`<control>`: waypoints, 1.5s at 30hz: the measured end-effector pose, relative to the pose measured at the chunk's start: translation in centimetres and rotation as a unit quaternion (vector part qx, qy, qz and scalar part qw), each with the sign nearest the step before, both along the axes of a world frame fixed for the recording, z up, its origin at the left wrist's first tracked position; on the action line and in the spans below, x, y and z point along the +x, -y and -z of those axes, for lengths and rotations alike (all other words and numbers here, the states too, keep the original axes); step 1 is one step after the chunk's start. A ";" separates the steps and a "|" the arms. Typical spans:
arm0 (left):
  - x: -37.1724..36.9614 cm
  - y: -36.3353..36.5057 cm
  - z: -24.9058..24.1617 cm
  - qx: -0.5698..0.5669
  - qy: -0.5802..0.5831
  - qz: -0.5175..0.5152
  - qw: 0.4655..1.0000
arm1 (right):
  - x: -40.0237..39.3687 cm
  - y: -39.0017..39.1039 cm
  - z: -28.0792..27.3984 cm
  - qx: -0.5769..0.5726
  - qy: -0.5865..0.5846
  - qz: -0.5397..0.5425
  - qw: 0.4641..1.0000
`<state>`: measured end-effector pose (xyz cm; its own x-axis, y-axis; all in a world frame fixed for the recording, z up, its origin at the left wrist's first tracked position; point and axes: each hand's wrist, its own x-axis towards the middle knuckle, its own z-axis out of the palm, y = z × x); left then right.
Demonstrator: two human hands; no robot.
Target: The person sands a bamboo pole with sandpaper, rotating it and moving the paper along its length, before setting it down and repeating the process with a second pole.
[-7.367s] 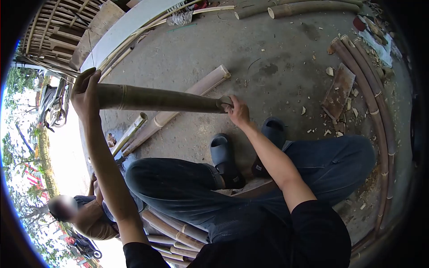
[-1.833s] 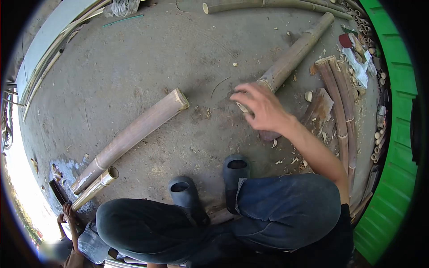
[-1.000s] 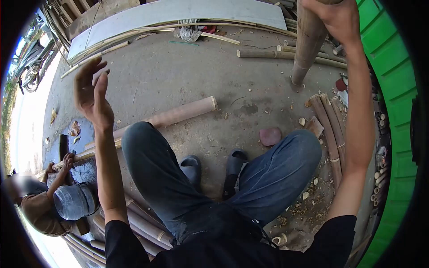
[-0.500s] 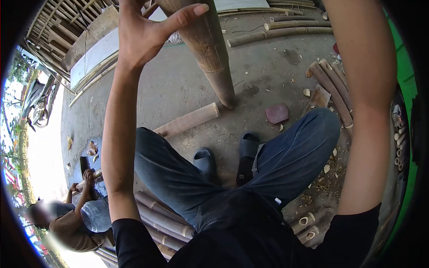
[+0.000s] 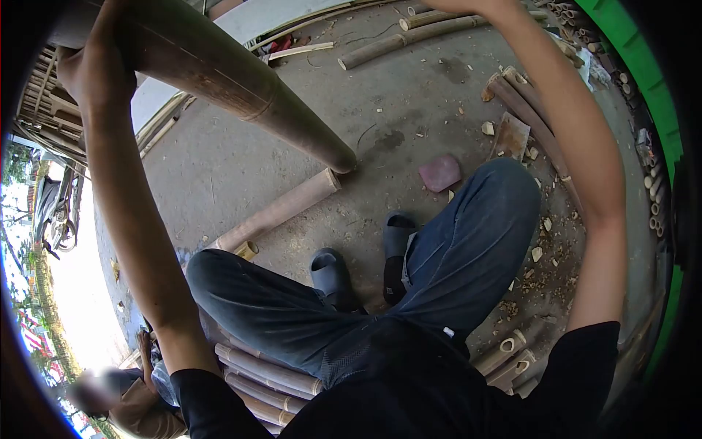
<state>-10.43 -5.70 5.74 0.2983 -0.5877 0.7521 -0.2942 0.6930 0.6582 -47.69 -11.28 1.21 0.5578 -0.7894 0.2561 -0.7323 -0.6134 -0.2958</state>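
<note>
A thick bamboo pole [image 5: 241, 88] slants from the upper left down to the concrete floor, where its lower end stands. My left hand [image 5: 99, 62] is at its upper part, closed against the pole; its fingers are mostly hidden. Only the edge of my right hand [image 5: 446, 4] shows at the top of the view, apart from the visible pole, with its fingers cut off by the frame. A shorter bamboo piece [image 5: 281, 208] lies on the floor with one end close to the pole's foot.
A reddish block [image 5: 440, 173] lies beyond my right knee. Bamboo lengths [image 5: 526, 110] and wood chips [image 5: 537, 254] lie on the right, more bamboo poles [image 5: 270, 377] beside me on the left. Another person [image 5: 142, 410] is at lower left. A green wall [image 5: 643, 58] stands at right.
The pole has tilted further, its upper part swinging left with my left hand. My left thumb, stretched out before, is no longer clearly seen. My right forearm has come further into view.
</note>
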 end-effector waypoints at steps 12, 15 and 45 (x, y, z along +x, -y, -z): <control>2.2 5.9 0.4 0.086 0.012 0.055 0.995 | -10.7 -12.9 50.7 0.365 0.258 0.524 0.725; 0.4 5.2 0.7 0.092 -0.072 0.054 0.992 | -7.4 -14.1 52.4 0.334 0.213 0.572 0.718; -4.6 9.1 -0.4 0.008 0.020 0.099 0.995 | 18.2 6.3 -1.8 0.077 0.425 -0.233 0.871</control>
<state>-15.04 -14.75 6.14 0.1464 -0.6433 0.7514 -0.1790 0.7299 0.6597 -29.46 -17.58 2.97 0.4870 -0.5895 0.6445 0.1091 -0.6910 -0.7145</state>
